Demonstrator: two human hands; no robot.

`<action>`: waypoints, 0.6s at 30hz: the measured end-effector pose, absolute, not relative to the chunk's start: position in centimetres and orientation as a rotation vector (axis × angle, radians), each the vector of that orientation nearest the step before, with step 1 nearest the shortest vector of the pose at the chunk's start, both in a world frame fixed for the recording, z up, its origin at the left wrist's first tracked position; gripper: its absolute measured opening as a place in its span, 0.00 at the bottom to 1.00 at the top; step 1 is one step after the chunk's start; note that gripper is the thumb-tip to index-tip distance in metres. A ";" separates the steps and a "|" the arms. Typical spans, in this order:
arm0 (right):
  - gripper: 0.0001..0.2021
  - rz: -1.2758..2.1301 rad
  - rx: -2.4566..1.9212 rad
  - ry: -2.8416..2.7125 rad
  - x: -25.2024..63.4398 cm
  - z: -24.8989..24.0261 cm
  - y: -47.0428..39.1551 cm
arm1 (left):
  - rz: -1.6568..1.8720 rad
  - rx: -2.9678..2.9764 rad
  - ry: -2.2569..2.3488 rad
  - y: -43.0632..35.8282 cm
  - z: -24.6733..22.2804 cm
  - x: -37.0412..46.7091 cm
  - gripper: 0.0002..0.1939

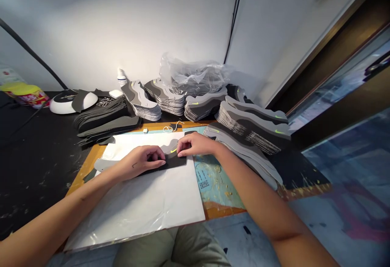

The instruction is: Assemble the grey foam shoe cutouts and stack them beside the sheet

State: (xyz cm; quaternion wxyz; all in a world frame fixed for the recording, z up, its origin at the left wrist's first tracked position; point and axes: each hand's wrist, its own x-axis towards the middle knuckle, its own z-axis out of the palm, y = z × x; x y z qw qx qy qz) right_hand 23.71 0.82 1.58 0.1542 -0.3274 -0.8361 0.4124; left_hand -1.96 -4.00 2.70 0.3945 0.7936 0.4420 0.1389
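Observation:
A dark and grey shoe upper piece [175, 161] with a small yellow-green swoosh lies on a white board [158, 202] in front of me. My left hand [146, 159] is on its left part, fingers curled and thumb laid along the lower edge. At the right end, beside the swoosh, my right hand [191, 144] pinches the piece between thumb and fingers. Both hands cover part of it. Another grey piece [105, 164] pokes out from under my left forearm at the board's left side.
Stacked shoe upper pieces [250, 124] stand at the right, with more stacks [144, 106] along the back. Dark pieces [103, 120] are piled at the left. Behind them are crumpled clear plastic [195, 74], a white bottle [121, 77] and a round white lamp base [59, 103].

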 end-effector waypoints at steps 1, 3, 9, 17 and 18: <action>0.06 1.181 -0.937 -2.400 23.7 1.6 0.8 | 0.354 2.014 1.119 -4.0 2.6 -2.0 0.15; 0.06 1.170 -0.933 -2.411 23.7 1.5 0.8 | 0.353 2.016 1.120 -4.0 2.5 -2.1 0.15; 0.04 1.085 -0.881 -2.405 23.7 1.7 0.9 | 0.360 2.011 1.132 -4.0 2.6 -2.1 0.16; 0.04 1.095 -0.985 -2.346 23.9 2.5 0.8 | 0.322 2.016 1.144 -4.1 3.1 -2.0 0.17; 0.04 1.100 -0.986 -2.348 23.9 2.5 0.8 | 0.324 2.019 1.142 -4.1 3.1 -2.0 0.18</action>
